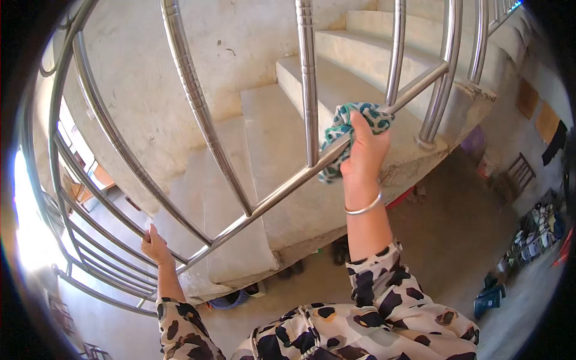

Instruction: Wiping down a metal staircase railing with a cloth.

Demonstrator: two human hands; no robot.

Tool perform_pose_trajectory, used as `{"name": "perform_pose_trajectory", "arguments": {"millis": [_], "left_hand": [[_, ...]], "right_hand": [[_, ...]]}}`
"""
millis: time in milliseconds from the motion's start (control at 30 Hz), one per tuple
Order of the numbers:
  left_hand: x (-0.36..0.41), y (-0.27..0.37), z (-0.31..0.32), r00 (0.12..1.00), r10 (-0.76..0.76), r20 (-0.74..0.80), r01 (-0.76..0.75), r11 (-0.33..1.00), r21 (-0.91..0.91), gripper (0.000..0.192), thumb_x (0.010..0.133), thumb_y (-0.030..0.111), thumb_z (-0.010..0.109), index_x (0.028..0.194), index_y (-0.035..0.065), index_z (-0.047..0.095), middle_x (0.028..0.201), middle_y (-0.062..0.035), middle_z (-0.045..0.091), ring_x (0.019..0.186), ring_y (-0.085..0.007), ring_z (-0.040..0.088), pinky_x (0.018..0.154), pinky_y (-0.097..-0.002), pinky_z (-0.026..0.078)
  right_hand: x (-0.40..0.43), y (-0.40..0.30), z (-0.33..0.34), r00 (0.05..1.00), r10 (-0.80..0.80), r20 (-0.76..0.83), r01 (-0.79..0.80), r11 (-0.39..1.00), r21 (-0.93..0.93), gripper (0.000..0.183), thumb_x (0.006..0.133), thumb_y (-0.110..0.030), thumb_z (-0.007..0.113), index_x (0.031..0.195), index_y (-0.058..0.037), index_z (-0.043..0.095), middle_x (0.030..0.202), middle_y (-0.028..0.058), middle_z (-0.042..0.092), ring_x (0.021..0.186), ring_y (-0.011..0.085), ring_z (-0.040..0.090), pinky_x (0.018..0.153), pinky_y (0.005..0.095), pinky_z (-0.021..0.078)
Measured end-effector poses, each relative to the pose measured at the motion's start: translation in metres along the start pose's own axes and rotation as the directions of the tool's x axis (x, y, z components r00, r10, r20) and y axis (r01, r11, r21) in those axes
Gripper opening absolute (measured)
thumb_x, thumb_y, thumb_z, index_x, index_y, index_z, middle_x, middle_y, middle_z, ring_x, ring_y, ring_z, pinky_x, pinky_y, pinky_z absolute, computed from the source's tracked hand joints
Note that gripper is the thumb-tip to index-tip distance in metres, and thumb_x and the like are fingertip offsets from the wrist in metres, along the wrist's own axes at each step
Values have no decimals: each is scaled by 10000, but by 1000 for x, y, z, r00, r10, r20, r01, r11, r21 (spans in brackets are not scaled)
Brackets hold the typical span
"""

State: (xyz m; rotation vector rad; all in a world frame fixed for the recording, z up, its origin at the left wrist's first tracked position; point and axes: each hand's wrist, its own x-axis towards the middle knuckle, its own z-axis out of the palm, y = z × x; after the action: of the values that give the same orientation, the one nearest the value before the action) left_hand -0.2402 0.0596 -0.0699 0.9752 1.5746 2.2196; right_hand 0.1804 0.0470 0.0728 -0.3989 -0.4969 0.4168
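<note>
In my right hand (368, 150) is a teal-and-white patterned cloth (335, 130), wrapped around the sloping lower rail (279, 193) of a stainless steel stair railing. A thin metal bangle (363, 209) circles that wrist. Further down the stairs, my left hand (157, 245) grips one of the upright metal balusters (110, 193). Ringed steel balusters (193, 94) rise from the rail on both sides of the cloth. Behind the railing climb bare concrete steps (283, 130), higher toward the upper right.
A stained plaster wall (261, 40) borders the steps. The staircase's rough concrete edge (315, 245) overhangs the floor below. Down there stand a rack of shoes (535, 231), dark teal boots (488, 299), a wooden chair (522, 171) and a blue basket (229, 299). Bright light enters at left.
</note>
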Motion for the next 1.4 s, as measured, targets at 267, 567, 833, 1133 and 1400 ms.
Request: {"name": "perform_pose_trajectory", "arguments": {"millis": [267, 567, 833, 1133, 1400], "left_hand": [[7, -2, -7, 1000, 11, -8, -11, 1000, 14, 378, 799, 199, 572, 495, 126, 359, 425, 42, 319, 377, -48, 293, 357, -214, 215], [-2, -2, -1, 997, -43, 62, 46, 998, -49, 342, 797, 170, 566, 513, 107, 386, 433, 40, 322, 374, -49, 306, 354, -210, 234], [1, 7, -3, 1000, 4, 18, -4, 1000, 29, 365, 795, 174, 563, 484, 113, 382, 420, 43, 318, 369, -50, 297, 354, -210, 236], [5, 6, -7, 998, -37, 49, 36, 999, 27, 333, 783, 174, 575, 496, 104, 420, 416, 29, 350, 361, -56, 331, 348, -212, 259], [4, 2, -14, 996, -29, 89, 27, 999, 23, 305, 774, 168, 588, 522, 77, 443, 425, 16, 396, 365, -56, 364, 348, -213, 276]], "right_hand": [[-77, 29, -25, 885, 414, 214, -434, 899, 56, 144, 784, -121, 606, 855, -65, 493, 761, 1, 521, 676, 89, 507, 595, 226, 441], [23, -1, -30, 893, 440, 91, -447, 891, 80, 100, 768, -127, 592, 815, -46, 556, 707, 61, 577, 556, 189, 571, 509, 325, 486], [-15, 9, -11, 895, 426, 127, -439, 893, 95, 109, 785, -177, 570, 760, -75, 542, 689, 68, 591, 578, 174, 568, 534, 305, 475], [-173, 67, -50, 564, 762, 317, -742, 637, -211, 240, 791, -179, 616, 974, -76, 499, 828, -23, 523, 725, 65, 476, 638, 214, 406], [-99, 30, -18, 879, 453, 150, -446, 891, -80, 203, 798, -137, 595, 922, -23, 484, 777, 46, 547, 659, 143, 539, 595, 290, 487]]}}
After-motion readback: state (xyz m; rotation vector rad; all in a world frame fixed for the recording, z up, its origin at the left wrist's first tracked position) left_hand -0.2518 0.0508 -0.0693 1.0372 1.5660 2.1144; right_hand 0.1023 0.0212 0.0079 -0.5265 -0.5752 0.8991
